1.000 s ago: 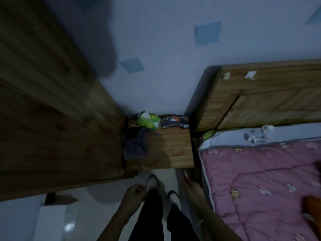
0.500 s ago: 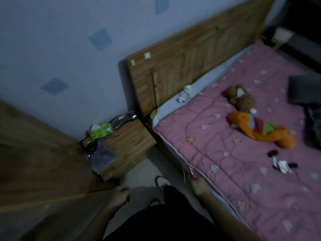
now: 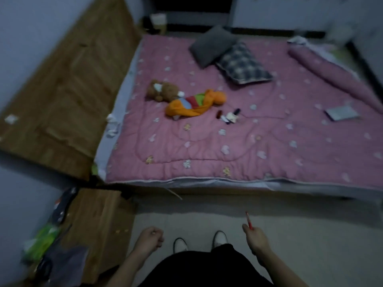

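I stand on the pale floor facing a bed covered by a pink quilt (image 3: 238,146). My right hand (image 3: 256,238) grips a thin red stick-like thing (image 3: 248,220) that points up from my fist; what it is I cannot tell. My left hand (image 3: 150,239) hangs at my side with its fingers curled, and I see nothing in it. On the quilt lie a brown teddy bear (image 3: 163,92), an orange plush toy (image 3: 196,103) and a few small cosmetic items (image 3: 229,117).
A grey pillow (image 3: 211,45) and a checked pillow (image 3: 243,64) lie at the quilt's far side, a grey booklet (image 3: 342,112) at the right. The wooden headboard (image 3: 68,79) stands left. A wooden nightstand (image 3: 97,222) at lower left holds a green tissue pack (image 3: 41,241) and dark cloth.
The view has swung right from the nightstand corner to the whole bed. My hands stay low at my sides, the right one still gripping the red thing.
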Demonstrator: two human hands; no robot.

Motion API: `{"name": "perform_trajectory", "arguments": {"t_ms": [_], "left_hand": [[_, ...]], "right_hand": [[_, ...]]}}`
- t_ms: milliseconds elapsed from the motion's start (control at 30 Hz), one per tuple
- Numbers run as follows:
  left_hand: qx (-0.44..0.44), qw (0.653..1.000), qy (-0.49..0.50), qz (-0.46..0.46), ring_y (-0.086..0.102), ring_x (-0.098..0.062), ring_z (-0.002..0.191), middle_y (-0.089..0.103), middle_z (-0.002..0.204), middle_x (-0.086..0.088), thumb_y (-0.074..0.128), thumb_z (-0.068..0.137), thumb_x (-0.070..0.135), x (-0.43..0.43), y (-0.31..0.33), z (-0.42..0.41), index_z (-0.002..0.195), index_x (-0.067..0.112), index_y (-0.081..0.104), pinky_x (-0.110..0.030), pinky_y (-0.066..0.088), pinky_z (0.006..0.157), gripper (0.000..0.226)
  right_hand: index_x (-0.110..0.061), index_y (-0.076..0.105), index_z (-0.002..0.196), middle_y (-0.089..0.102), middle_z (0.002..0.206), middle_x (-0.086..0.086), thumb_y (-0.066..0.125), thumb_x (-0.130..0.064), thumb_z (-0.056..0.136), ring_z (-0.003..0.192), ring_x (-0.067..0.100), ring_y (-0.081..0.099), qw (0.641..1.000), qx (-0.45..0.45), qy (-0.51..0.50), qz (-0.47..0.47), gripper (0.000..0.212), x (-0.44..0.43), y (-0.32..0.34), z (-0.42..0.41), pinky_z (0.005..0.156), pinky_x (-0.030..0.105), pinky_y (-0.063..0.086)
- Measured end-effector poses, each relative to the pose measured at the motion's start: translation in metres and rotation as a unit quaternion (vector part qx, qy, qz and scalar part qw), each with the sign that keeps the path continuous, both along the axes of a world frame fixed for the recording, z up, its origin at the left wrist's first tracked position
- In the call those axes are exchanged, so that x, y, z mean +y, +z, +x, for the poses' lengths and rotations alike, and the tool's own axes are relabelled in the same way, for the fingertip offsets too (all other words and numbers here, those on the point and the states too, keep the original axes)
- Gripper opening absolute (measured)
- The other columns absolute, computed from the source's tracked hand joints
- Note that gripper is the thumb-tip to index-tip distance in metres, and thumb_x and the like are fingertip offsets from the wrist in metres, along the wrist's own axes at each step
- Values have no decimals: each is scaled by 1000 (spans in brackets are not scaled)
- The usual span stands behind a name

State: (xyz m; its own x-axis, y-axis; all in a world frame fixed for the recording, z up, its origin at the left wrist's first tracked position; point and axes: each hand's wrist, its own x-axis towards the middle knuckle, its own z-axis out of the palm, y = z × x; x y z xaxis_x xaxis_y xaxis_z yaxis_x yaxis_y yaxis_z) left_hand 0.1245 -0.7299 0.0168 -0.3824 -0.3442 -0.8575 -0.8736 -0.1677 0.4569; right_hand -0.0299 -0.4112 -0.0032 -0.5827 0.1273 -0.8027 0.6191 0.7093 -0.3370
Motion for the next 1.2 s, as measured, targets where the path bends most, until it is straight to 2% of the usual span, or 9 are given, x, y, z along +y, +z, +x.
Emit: {"name": "perform_trajectory", "arguments": {"t_ms": [300, 367, 467, 533, 633, 733, 833, 1000, 1200], "left_hand": [[74, 970, -229, -41, 50, -16, 50, 60, 57, -5, 50, 95, 5, 133, 14, -142, 78, 5, 63, -24, 35, 51, 21], [90, 953, -284, -48, 50, -16, 49, 60, 56, -4, 52, 95, 7, 175, 15, -172, 79, 4, 65, -24, 35, 50, 20], [114, 929, -350, -45, 52, -15, 50, 62, 59, -6, 54, 95, 10, 243, 10, -212, 79, 7, 65, -24, 38, 50, 20], [125, 914, -383, -38, 52, -12, 49, 63, 59, -5, 54, 94, 12, 286, 5, -234, 79, 8, 65, -24, 39, 50, 19], [126, 892, -434, -28, 51, -11, 46, 62, 58, -4, 55, 94, 12, 345, -5, -261, 78, 9, 65, -23, 39, 49, 19], [116, 871, -477, -32, 52, -12, 48, 62, 58, -3, 55, 93, 13, 393, -9, -282, 81, 8, 66, -22, 40, 48, 17], [110, 846, -520, -36, 55, -13, 51, 65, 58, -1, 55, 93, 15, 432, -15, -301, 80, 9, 66, -23, 43, 49, 19], [71, 824, -561, -44, 57, -18, 52, 65, 57, -4, 54, 92, 11, 483, -25, -339, 73, 7, 65, -28, 42, 52, 23], [58, 828, -556, -42, 51, -18, 50, 60, 58, -7, 52, 94, 7, 565, -22, -393, 72, 6, 59, -26, 38, 52, 23]], "right_hand": [[-12, 49, 55, 52, 55, 8, 53, -33, 96, 55, 25, 53, 978, -10, -208, 36, 46, 182, -10, 46, 56, 32, 35], [-10, 56, 59, 58, 60, 11, 56, -33, 94, 63, 29, 61, 967, -20, -251, 38, 43, 220, -11, 56, 58, 33, 37], [-12, 63, 75, 65, 74, 17, 55, -35, 96, 74, 30, 65, 955, -29, -295, 29, 32, 277, -13, 67, 66, 33, 40], [-9, 59, 67, 61, 68, 14, 55, -35, 97, 72, 29, 63, 943, -22, -329, 35, 40, 311, -16, 74, 64, 33, 38], [-10, 52, 56, 53, 54, 8, 56, -33, 97, 57, 25, 56, 919, -15, -392, 38, 47, 353, -18, 84, 55, 32, 35], [-8, 53, 61, 47, 45, 6, 56, -30, 96, 40, 20, 48, 883, -17, -468, 2, 42, 381, -22, 91, 43, 24, 31], [-13, 46, 65, 36, 40, 0, 56, -29, 97, 32, 13, 34, 840, -4, -539, -55, 37, 403, -28, 86, 41, 18, 24], [-17, 42, 70, 33, 40, -4, 54, -28, 99, 29, 11, 26, 813, 10, -574, -93, 34, 451, -25, 44, 39, 16, 19], [-17, 42, 69, 36, 45, -2, 53, -30, 99, 33, 12, 28, 791, 55, -600, -105, 34, 540, -18, -34, 39, 18, 20]]}}
